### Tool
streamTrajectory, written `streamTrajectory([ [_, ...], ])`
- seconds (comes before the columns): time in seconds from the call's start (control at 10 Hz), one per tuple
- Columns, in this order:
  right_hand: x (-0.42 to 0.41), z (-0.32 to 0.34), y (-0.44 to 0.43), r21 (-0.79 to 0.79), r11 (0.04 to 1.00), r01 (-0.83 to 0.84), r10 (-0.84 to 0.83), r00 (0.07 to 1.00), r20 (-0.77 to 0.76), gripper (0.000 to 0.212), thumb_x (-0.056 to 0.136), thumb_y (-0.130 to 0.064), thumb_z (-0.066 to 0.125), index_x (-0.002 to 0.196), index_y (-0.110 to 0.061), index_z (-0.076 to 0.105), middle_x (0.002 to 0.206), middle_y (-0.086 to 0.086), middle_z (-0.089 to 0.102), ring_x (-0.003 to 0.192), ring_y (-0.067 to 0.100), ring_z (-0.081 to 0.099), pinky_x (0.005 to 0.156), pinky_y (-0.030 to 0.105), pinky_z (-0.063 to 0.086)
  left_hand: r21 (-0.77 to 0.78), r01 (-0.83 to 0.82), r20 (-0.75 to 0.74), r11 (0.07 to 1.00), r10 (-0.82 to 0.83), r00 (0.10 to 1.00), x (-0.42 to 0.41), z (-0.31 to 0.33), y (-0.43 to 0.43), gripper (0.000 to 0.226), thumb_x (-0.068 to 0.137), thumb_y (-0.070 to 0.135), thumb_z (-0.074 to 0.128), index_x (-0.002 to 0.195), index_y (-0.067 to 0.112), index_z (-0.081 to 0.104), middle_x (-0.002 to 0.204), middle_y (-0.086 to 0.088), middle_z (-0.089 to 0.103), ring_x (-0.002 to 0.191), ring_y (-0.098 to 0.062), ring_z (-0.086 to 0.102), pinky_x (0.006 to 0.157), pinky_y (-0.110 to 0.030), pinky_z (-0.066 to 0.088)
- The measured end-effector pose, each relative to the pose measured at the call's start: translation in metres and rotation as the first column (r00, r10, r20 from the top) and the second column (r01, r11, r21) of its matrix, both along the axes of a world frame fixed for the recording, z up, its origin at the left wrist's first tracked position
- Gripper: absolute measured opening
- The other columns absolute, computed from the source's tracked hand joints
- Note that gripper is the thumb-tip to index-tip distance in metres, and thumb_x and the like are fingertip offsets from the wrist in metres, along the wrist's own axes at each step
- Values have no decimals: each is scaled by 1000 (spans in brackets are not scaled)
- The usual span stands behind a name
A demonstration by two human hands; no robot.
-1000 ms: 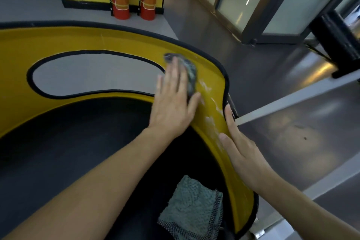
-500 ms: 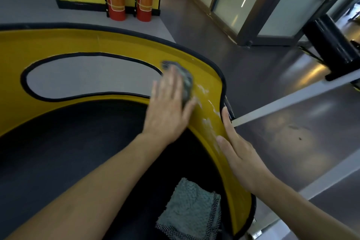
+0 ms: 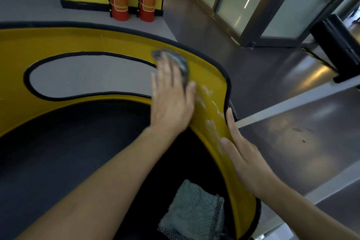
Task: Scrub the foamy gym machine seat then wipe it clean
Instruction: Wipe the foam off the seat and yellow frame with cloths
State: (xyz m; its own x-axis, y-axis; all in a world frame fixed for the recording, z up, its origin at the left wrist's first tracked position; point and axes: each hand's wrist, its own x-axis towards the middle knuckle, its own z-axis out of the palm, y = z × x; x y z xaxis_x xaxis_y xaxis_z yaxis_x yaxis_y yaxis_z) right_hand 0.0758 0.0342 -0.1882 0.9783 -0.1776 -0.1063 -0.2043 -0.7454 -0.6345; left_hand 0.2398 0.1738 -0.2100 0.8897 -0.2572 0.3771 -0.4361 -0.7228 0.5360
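Two hands are on the yellow seat [image 3: 81,43]. The left hand [image 3: 171,101], slightly blurred, lies flat on a grey scrubbing pad [image 3: 181,64], its fingers straight and close together, pressing the pad to the curved shell beside a black-edged grey oval. The right hand [image 3: 245,154] rests open along the seat's rim, with straight fingers laid side by side. White foam [image 3: 211,122] streaks the shell between the two hands. A grey towel [image 3: 192,210] lies on the black part of the seat, nearer the person.

Nothing grips the pad; only the flat palm pins it. On a wet, sloping surface it could probably slide out from under the hand, and if the oval is an opening it could drop through. The right palm sits next to the foam, so it may slip on the slick rim and lose its bracing. Foam pushed downhill could run onto the black part and soak the towel before wiping starts. Strokes that stop short would likely leave the streaks near the right thumb unscrubbed.
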Motion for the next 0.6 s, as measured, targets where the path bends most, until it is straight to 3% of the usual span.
streamTrajectory([
  [0.1, 1, 0, 1, 10, 1000, 1, -1, 1000, -18, 63, 97, -63, 24, 148, -64, -14, 125, -67, 9, 111, -45, 12, 99, -8, 9, -109, -50, -62, 993, 43, 997, 2, 12, 0, 73, 106, 48, 26, 161, 5, 4, 168, -13, -15, 155, -24, -14, 126, -45, -3],
  [0.2, 1, 2, 2, 18, 1000, 8, -9, 1000, 1, 66, 97, -60, 27, 151, -59, -10, 123, -68, 15, 113, -44, 18, 94, -9, 16, 76, 245, 137, 966, -254, 957, -32, 6, -15, 68, 106, 45, 26, 159, 4, 13, 168, -15, -8, 155, -26, -10, 126, -48, 1],
  [0.3, 0, 0, 1, 18, 1000, 22, -23, 1000, 21, 61, 99, -66, 24, 151, -61, -9, 135, -43, 40, 114, -22, 43, 92, -5, 26, 144, 323, 185, 935, -347, 920, -28, -6, -11, 67, 108, 46, 26, 161, 9, 11, 169, -9, -9, 156, -20, -11, 126, -47, 0],
  [0.4, 0, -3, -1, 22, 1000, 16, -16, 999, 33, 58, 99, -68, 22, 147, -67, -11, 139, -48, 36, 115, -30, 37, 101, 0, 26, -154, 2, -28, 988, -6, 1000, 0, 12, -7, 70, 107, 49, 26, 161, 7, 9, 168, -9, -15, 155, -21, -13, 127, -47, 0],
  [0.5, 0, -1, 1, 41, 999, 3, -3, 1000, 9, 65, 97, -61, 28, 149, -64, -11, 128, -69, 11, 118, -42, 17, 98, -7, 17, -226, 34, -47, 973, -46, 998, -16, 22, -19, 68, 107, 43, 30, 159, 2, 12, 168, -14, -15, 155, -25, -13, 126, -48, 2],
  [0.6, 1, -1, 1, 27, 1000, -3, 2, 999, 39, 67, 96, -60, 30, 151, -59, -9, 132, -67, 16, 124, -34, 26, 99, -4, 21, 91, 355, 167, 931, -365, 916, -47, 4, -22, 65, 108, 41, 30, 158, 3, 18, 169, -13, -8, 156, -23, -9, 126, -48, 2],
])
